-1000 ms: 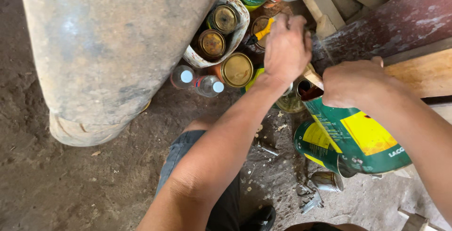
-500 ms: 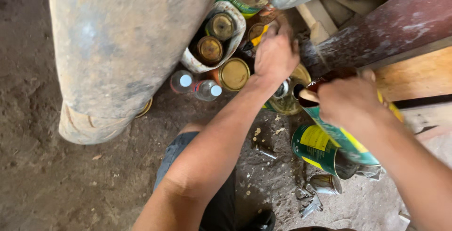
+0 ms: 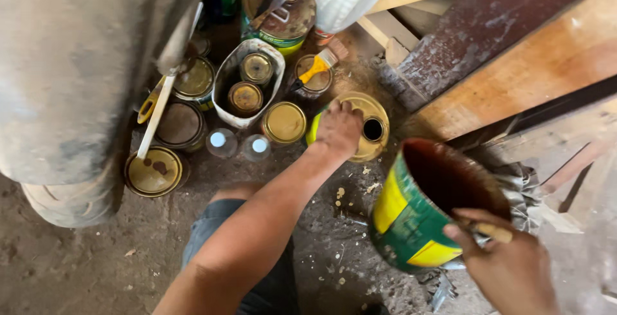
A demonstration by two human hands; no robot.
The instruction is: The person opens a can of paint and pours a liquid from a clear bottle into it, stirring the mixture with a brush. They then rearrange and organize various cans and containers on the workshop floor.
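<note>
My left hand (image 3: 339,130) rests on the top of a yellow metal canister (image 3: 360,125) standing on the dirt floor, its round filler hole open beside my fingers. My right hand (image 3: 508,270) grips the rim of an open green and yellow paint can (image 3: 418,215), held tilted above the ground, its inside dark reddish brown. A thin stick or handle lies under my right fingers at the rim.
Several closed gold-lidded tins (image 3: 283,122) and a white tub (image 3: 244,84) holding two tins crowd the floor behind. A yellow-handled brush (image 3: 313,69) lies on a tin. A large grey drum (image 3: 77,77) stands left; wooden planks (image 3: 514,52) lean right.
The view has shifted and the can has come away to the right, lower and more upright. My left hand has dropped from the back tins onto the yellow canister.
</note>
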